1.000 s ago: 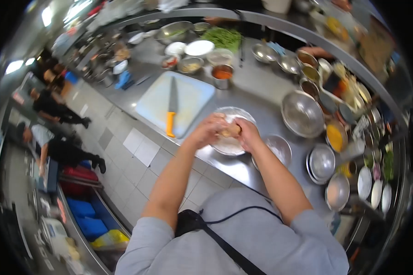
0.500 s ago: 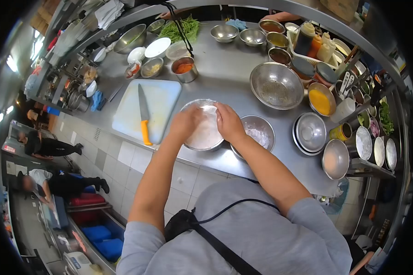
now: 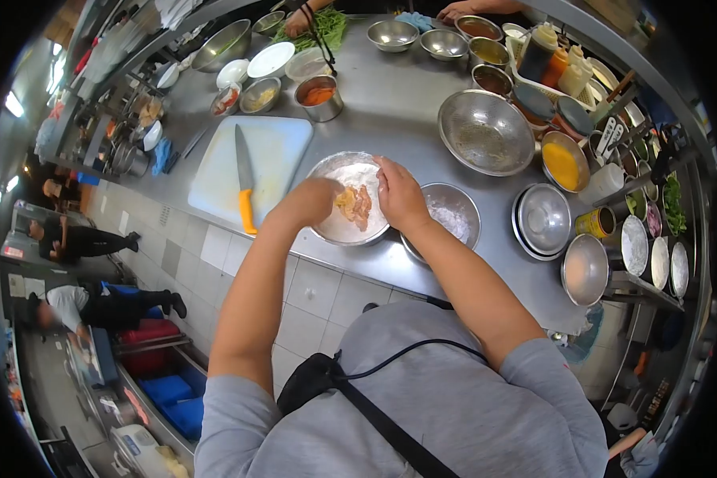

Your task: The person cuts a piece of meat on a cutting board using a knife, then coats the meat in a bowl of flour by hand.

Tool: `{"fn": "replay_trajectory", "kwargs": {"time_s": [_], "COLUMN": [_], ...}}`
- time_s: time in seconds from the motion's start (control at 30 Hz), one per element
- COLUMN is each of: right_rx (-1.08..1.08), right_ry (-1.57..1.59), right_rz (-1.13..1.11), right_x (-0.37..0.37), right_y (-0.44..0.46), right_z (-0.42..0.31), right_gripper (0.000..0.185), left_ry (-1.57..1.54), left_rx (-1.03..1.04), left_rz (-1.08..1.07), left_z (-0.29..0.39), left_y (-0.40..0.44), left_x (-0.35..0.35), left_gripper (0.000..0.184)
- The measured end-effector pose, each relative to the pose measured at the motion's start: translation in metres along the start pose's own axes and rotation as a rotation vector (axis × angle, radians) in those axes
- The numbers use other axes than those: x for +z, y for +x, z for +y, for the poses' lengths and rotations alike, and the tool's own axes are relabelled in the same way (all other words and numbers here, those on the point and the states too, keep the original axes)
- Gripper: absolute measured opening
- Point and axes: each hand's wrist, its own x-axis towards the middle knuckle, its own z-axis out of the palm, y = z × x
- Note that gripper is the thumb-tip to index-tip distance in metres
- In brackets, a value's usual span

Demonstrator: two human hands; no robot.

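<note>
A metal mixing bowl (image 3: 332, 162) stands near the counter's front edge, holding white flour (image 3: 357, 173) and pieces of what looks like raw meat (image 3: 361, 209). My left hand (image 3: 312, 201) hangs over the left side of this bowl, beside the pieces, its fingers blurred and partly hidden. On the right side, my right hand (image 3: 401, 195) grips the bowl's rim, with fingers over the inner edge. Just right of it, partly under my forearm, sits a second metal bowl (image 3: 468, 215) with white powder in it.
A white cutting board (image 3: 283, 151) with a yellow-handled knife (image 3: 247, 209) lies to the left. A perforated metal bowl (image 3: 486, 131), stacked bowls (image 3: 543, 219) and sauce bottles (image 3: 539, 54) stand right. Across the counter, another person's hand (image 3: 299, 22) touches green vegetables (image 3: 327, 28).
The meat pieces now show on the flour, which looked plain white before. My left hand has shifted left and turned. A co-worker's hand has come onto the greens.
</note>
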Motion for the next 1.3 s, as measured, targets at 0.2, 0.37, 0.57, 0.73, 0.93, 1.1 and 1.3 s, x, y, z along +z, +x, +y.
{"fn": "replay_trajectory", "kwargs": {"time_s": [0.2,0.37,0.57,0.73,0.93,1.1,1.3], "right_rx": [-0.044,-0.054,-0.025,0.277,0.384,0.505,0.113], "right_ry": [-0.032,-0.073,-0.027,0.24,0.7,0.771,-0.078], "right_rz": [0.001,-0.064,-0.166,-0.406,-0.367,-0.326,-0.122], "right_x": [-0.001,-0.002,-0.009,0.001,0.011,0.011,0.009], "right_y": [0.002,0.003,0.011,0.023,0.034,0.04,0.021], "right_z": [-0.004,0.0,-0.02,-0.033,-0.02,-0.021,-0.034], "right_gripper": [0.039,0.031,0.02,0.026,0.02,0.015,0.016], "left_ry": [0.078,-0.378,-1.398,-1.735,-1.596,-1.653,-1.068], "left_rx": [-0.155,-0.26,-0.196,-0.024,0.103,0.166,-0.223], "left_rz": [0.316,0.092,0.157,0.193,0.359,0.353,0.541], "left_z": [-0.016,-0.017,-0.019,-0.007,-0.006,-0.005,-0.018], "left_y": [0.05,0.034,-0.001,-0.017,-0.022,-0.017,0.015], "left_x": [0.067,0.025,0.026,0.023,0.021,0.016,0.035], "left_gripper": [0.037,0.04,0.046,0.039,0.037,0.033,0.043]}}
